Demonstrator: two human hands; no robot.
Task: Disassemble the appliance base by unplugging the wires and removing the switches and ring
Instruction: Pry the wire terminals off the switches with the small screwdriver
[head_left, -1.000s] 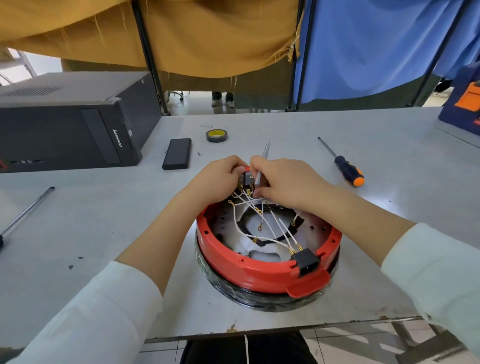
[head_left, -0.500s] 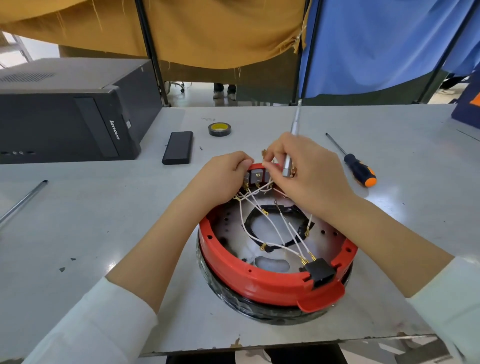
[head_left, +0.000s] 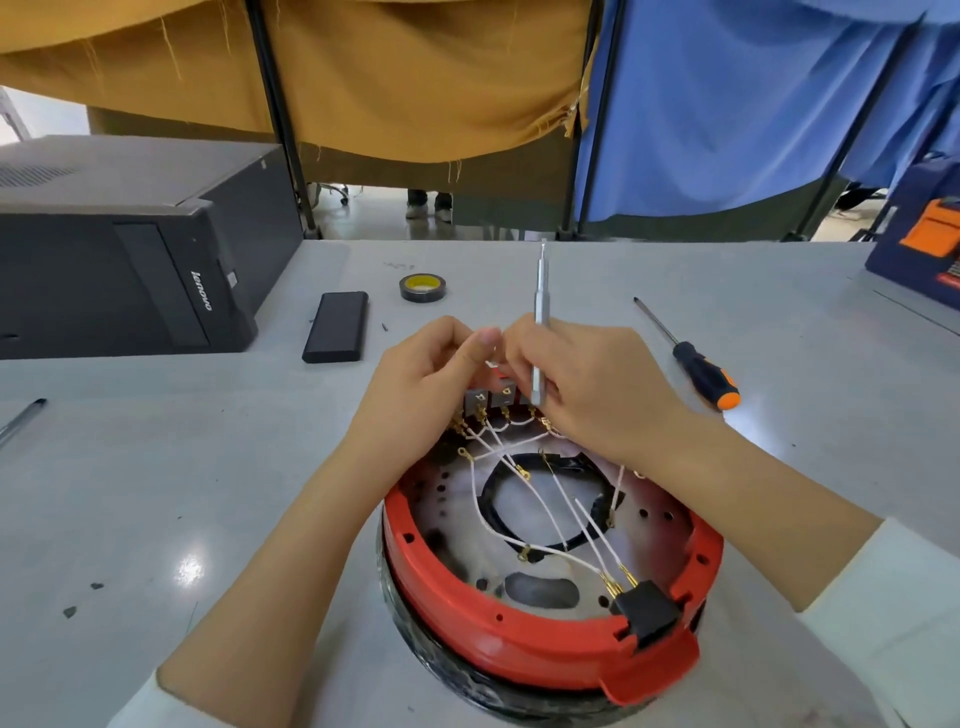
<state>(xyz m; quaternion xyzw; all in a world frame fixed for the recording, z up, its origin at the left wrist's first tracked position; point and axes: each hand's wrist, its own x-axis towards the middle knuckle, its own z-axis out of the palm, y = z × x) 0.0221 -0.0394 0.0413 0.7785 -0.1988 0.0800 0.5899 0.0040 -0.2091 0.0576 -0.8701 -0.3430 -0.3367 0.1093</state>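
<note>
A round appliance base with a red ring (head_left: 519, 644) lies upside down at the table's near edge. White wires (head_left: 550, 514) with gold terminals run across its inside to a black connector block (head_left: 647, 610) at the near rim. Two grey switches (head_left: 491, 397) sit at the far rim. My left hand (head_left: 426, 379) pinches a white wire end just above those switches. My right hand (head_left: 587, 384) grips a slim silver tool (head_left: 541, 322) pointing up and away, and its fingertips meet the left hand's at the same wire.
An orange-and-black screwdriver (head_left: 696, 366) lies right of my hands. A black power bank (head_left: 336, 326) and a roll of tape (head_left: 422, 287) lie behind. A black computer case (head_left: 124, 260) fills the far left. A metal rod (head_left: 21, 418) lies at the left edge.
Both hands have lifted from the switches at the far rim, pulling a white wire end up. The silver tool now stands more upright in my right hand.
</note>
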